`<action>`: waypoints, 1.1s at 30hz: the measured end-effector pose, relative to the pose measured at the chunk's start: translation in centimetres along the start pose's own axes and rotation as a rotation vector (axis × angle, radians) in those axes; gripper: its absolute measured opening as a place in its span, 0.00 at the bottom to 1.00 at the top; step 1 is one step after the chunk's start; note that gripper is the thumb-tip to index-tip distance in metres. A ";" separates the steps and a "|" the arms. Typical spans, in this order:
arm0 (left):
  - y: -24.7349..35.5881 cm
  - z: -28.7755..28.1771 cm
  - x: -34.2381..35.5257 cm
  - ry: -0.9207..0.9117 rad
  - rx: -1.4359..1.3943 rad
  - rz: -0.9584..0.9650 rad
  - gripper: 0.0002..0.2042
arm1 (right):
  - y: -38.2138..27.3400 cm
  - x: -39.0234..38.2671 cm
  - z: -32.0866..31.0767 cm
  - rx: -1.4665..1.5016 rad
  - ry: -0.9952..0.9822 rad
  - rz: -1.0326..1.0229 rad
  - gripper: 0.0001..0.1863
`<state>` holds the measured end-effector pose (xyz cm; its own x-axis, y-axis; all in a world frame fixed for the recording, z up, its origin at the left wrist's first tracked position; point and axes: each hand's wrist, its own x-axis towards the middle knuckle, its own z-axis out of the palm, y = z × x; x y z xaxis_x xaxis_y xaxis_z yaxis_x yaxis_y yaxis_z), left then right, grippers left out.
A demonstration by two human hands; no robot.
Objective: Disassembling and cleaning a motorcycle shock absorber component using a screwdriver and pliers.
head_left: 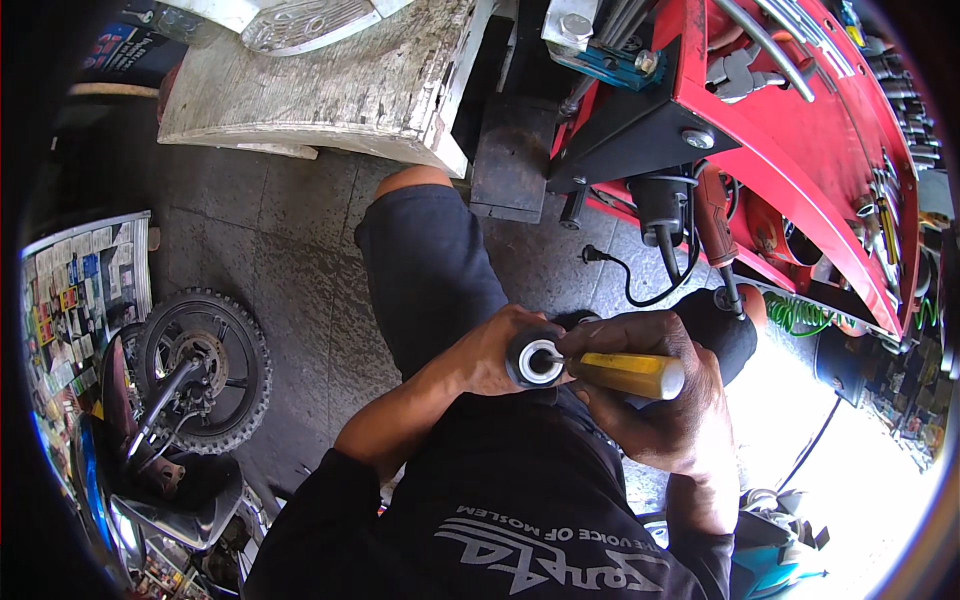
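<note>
My left hand (pixel 492 352) is closed around a cylindrical part (pixel 541 377) with a black outer rim and a shiny metal ring around its dark bore. The part's open end faces up, above my lap. From the right, my right hand (pixel 672 400) grips a screwdriver (pixel 632 374) by its yellow handle, fingers wrapped over it. Its thin shaft reaches the mouth of the bore; how deep the tip goes is hidden. Both hands are close together in front of my black shirt, and the lower part of the cylinder cannot be seen behind my left fingers.
Ahead stands a worn whitish wooden bench (pixel 320 95). A red tool cart (pixel 770 135) with pliers and other tools rises at the right, with a power cord (pixel 640 300) hanging below. At left is a motorcycle wheel (pixel 205 372); a green coiled hose (pixel 800 313) lies at far right.
</note>
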<state>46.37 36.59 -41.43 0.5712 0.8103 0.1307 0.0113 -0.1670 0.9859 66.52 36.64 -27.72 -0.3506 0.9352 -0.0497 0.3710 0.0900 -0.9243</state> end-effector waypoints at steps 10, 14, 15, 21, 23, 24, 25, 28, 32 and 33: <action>-1.2 0.1 0.2 -0.133 -0.184 -0.142 0.13 | -0.1 -0.9 0.8 -0.014 0.072 0.006 0.24; -1.3 0.0 0.4 -0.141 -0.201 -0.111 0.12 | 0.0 -1.3 0.8 0.004 0.066 -0.011 0.25; -1.3 -0.1 0.5 -0.207 -0.199 -0.165 0.12 | 0.1 -1.4 0.8 -0.013 0.056 -0.006 0.25; -1.0 -0.1 0.8 -0.222 -0.219 -0.116 0.10 | 0.1 -1.9 1.4 -0.006 0.116 -0.017 0.24; -0.8 -0.1 0.9 -0.195 -0.215 -0.097 0.10 | 0.1 -2.1 1.7 -0.032 0.159 -0.046 0.25; -0.7 -0.1 1.0 -0.197 -0.219 -0.098 0.10 | 0.1 -2.2 1.8 -0.032 0.158 -0.047 0.25; -0.7 -0.1 1.0 -0.182 -0.215 -0.087 0.10 | 0.2 -2.3 2.0 -0.031 0.174 -0.039 0.26; -0.6 -0.1 1.2 -0.166 -0.176 -0.070 0.10 | 0.3 -2.6 2.2 -0.021 0.211 -0.023 0.26; -0.6 -0.1 1.1 -0.168 -0.161 -0.107 0.10 | 0.7 -2.8 2.6 -0.029 0.281 -0.001 0.27; -0.6 -0.1 1.1 -0.180 -0.149 -0.121 0.10 | 0.8 -2.8 2.7 -0.036 0.277 -0.002 0.27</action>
<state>46.89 37.69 -41.89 0.7098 0.7044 0.0029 -0.0247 0.0208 0.9995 65.51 33.14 -29.31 -0.1049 0.9926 0.0616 0.4026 0.0991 -0.9100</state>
